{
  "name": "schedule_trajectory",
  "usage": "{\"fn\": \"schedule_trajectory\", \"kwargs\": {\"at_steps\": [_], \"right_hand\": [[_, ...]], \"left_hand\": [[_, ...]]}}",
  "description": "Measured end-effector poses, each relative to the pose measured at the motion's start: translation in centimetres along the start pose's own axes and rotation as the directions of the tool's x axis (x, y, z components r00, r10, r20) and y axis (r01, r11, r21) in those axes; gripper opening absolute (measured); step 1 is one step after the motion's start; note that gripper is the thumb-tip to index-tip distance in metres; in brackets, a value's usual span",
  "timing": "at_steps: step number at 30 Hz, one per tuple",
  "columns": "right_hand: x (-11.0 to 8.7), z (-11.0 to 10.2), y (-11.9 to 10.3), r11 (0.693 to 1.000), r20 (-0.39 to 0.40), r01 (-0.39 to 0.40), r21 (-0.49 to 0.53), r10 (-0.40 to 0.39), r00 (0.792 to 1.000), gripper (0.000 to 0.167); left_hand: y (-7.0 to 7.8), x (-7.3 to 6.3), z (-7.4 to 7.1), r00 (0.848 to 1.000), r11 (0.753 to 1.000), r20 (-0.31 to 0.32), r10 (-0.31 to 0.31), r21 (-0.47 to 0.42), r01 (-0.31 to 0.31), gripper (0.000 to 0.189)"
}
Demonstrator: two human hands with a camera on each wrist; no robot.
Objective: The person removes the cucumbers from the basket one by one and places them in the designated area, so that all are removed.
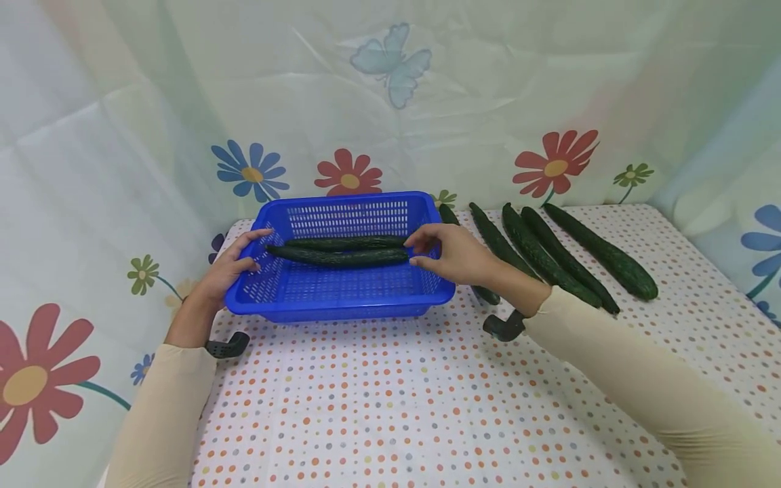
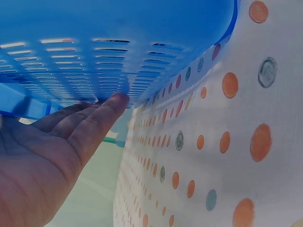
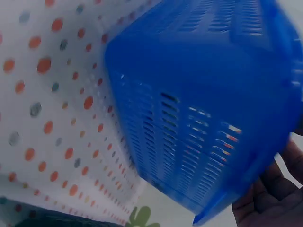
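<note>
Two long dark green cucumbers lie side by side in a blue plastic basket (image 1: pixel 342 309). My left hand (image 1: pixel 228 268) holds the basket's left end, thumb and a finger over the rim; in the left wrist view, other fingers (image 2: pixel 97 120) rest straight along the outer slotted wall. Over the right rim reaches my right hand (image 1: pixel 454 252), thumb and fingertips pinching the right end of the front cucumber (image 1: pixel 342 258). The rear cucumber (image 1: pixel 344 242) runs just behind it. In the right wrist view the basket wall (image 3: pixel 189 109) hides most of the right hand (image 3: pixel 270 196).
Several more cucumbers (image 1: pixel 601 251) lie slanted on the table to the right of the basket; the right hand and forearm partly cover the nearest ones. A dotted cloth (image 1: pixel 366 407) covers the table. Behind it hangs a flowered curtain (image 1: pixel 470 88).
</note>
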State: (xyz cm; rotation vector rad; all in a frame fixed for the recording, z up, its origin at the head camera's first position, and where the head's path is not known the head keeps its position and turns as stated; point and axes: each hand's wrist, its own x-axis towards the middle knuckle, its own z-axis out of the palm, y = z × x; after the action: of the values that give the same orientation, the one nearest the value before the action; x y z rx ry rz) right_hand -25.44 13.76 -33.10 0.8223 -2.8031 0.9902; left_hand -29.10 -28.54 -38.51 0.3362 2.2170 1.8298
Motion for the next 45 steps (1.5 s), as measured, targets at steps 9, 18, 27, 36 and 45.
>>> {"fn": "schedule_trajectory", "kwargs": {"at_steps": [9,18,27,36,45], "right_hand": [[4.4,1.3,0.3,0.977,0.240,0.075,-0.201,-0.025,0.970,0.043],[7.5,2.1,0.7,0.858,0.429,0.202,-0.473,0.025,0.903,0.054],[9.9,3.4,0.7,0.866,0.470,0.088,-0.492,0.179,0.864,0.058],[10.1,4.5,1.4,0.819,0.491,0.129,-0.559,0.202,0.848,0.062],[10.0,4.9,1.5,0.812,0.482,0.130,-0.569,0.201,0.853,0.049]], "left_hand": [[-0.1,0.3,0.0,1.000,1.000,-0.004,0.000,0.014,0.000,0.066],[-0.5,0.1,-0.2,1.000,1.000,-0.019,0.004,0.028,-0.004,0.066],[-0.5,0.1,-0.2,1.000,0.999,-0.024,0.011,0.041,-0.010,0.065],[0.0,0.3,-0.3,1.000,0.999,-0.021,0.004,0.032,-0.003,0.066],[0.0,0.3,-0.2,1.000,0.999,-0.028,-0.002,0.037,0.003,0.066]]}}
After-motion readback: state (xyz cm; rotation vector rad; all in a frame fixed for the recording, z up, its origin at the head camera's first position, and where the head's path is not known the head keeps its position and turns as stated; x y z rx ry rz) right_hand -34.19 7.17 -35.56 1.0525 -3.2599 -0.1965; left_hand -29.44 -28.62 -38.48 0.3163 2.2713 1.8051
